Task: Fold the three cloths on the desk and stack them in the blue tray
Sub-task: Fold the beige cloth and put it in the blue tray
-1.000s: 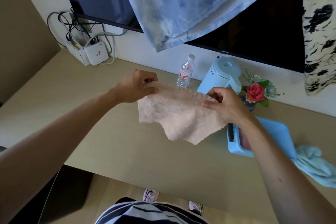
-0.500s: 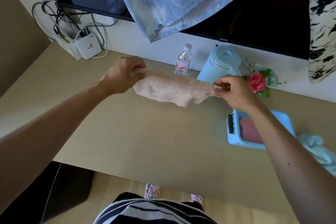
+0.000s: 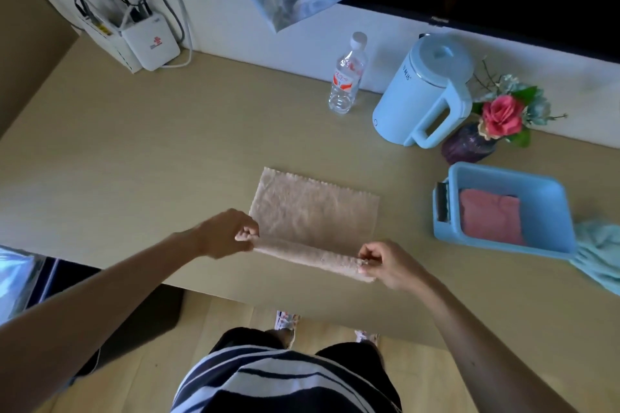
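Head view, looking down on the bench [image 3: 167,161]: a beige cloth [image 3: 312,211] lies near the middle of it, its far part spread flat with the scalloped far edge towards the wall; the near edge is raised off the surface and curls over into a soft roll between the two hands. The left hand [image 3: 228,233] pinches the near left corner with fingers curled and thumb against them; the right hand [image 3: 385,263] pinches the near right corner in the same way; each has hold of the cloth only. To the right stands the blue tray [image 3: 550,204], well apart from the beige cloth; a folded pink cloth [image 3: 489,216] lies flat inside it, towards its left side. A pale teal cloth [image 3: 600,251] sits crumpled on the bench just beside the tray's right near corner, touching it. Along the wall stand a water bottle [image 3: 347,77], a light blue kettle [image 3: 422,94] and a purple vase [image 3: 469,144] of flowers; a white router [image 3: 151,43] sits at the far left.
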Tool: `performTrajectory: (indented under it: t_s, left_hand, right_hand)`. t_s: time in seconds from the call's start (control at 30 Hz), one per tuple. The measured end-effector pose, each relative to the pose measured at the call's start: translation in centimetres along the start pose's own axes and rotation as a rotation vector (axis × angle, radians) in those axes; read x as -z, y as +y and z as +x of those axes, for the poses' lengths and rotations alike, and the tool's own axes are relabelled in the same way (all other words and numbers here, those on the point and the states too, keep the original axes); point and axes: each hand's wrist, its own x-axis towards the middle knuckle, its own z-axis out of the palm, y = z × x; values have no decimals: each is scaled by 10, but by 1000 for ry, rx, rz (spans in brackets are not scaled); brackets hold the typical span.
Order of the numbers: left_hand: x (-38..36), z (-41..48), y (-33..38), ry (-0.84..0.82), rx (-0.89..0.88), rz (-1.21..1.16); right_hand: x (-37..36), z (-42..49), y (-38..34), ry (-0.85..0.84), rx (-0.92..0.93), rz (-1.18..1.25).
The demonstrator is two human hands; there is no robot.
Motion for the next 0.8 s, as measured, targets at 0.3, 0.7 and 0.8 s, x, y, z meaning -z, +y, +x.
performTrajectory:
  t_s: [0.3, 0.7, 0.8]
  left_hand:
    - [3, 31, 4, 185, 50, -124]
    - [-8, 81, 0, 341, 220, -152]
    - [-14, 82, -10, 313, 253, -136]
  right_hand:
    - [10, 22, 11, 182, -33, 120]
    - [19, 74, 15, 376, -78, 46]
    - [13, 77, 18, 407, -114, -1]
